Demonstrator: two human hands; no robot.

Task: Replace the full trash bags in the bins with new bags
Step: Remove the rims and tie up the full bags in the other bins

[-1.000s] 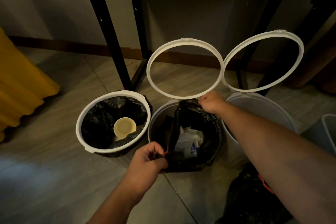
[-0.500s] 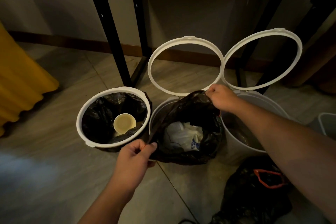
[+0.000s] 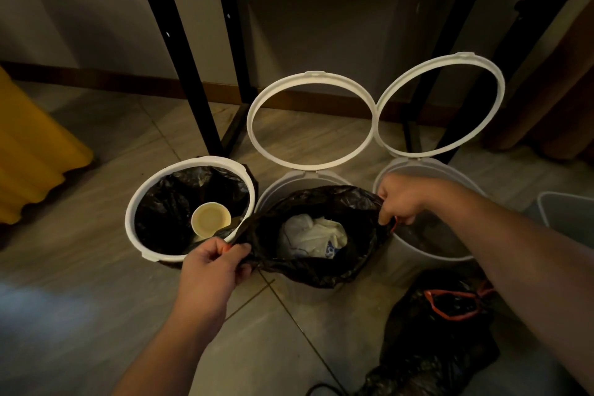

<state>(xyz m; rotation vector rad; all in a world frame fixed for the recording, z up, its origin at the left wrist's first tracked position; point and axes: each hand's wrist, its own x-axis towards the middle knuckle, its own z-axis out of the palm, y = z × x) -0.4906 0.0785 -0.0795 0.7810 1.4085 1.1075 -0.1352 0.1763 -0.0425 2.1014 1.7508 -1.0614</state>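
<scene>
Two hands engaged, head view: left hand (image 3: 212, 264) pinches the near-left rim of the black bag (image 3: 321, 270); right hand (image 3: 401, 199) grips the right rim at the red drawstring (image 3: 394, 224); the bag hangs over the middle bin (image 3: 279, 186); I'd lift both sides evenly, mouth level, so the white rubbish (image 3: 311, 235) stays in.

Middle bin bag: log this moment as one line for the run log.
step: remove full bag | left hand: grips left edge | right hand: grips right edge | black bag: held open over middle bin | white trash inside
</scene>
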